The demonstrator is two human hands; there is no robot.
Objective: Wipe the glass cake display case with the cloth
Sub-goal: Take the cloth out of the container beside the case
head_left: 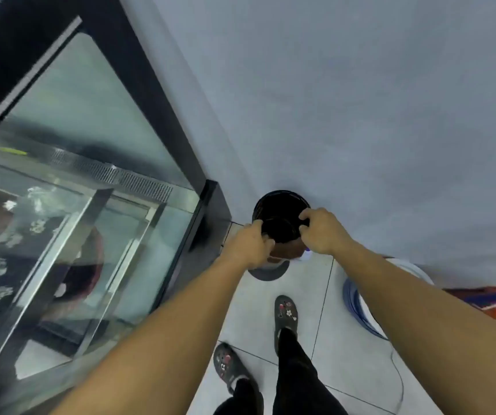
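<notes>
Both hands clench the rim of a black round container (281, 205). The left hand (248, 244) is on its near-left edge and the right hand (323, 232) on its right edge, with fingers curled over the lip. Blur makes it unclear whether they pinch the rim itself or a dark liner. Of what lies under the fingers, only a brownish patch can be made out.

The container sits just past the right-hand corner of the black-framed glass cake display case (91, 205). The case fills the left side and is cut off by the picture's edges, and shapes behind its glass are smeared by reflections. Right of the case, a white bucket with a blue rim (357, 298) is half hidden by the right forearm. Grey clogs (285, 313) stand on pale floor tiles (309, 283) beside the case.
</notes>
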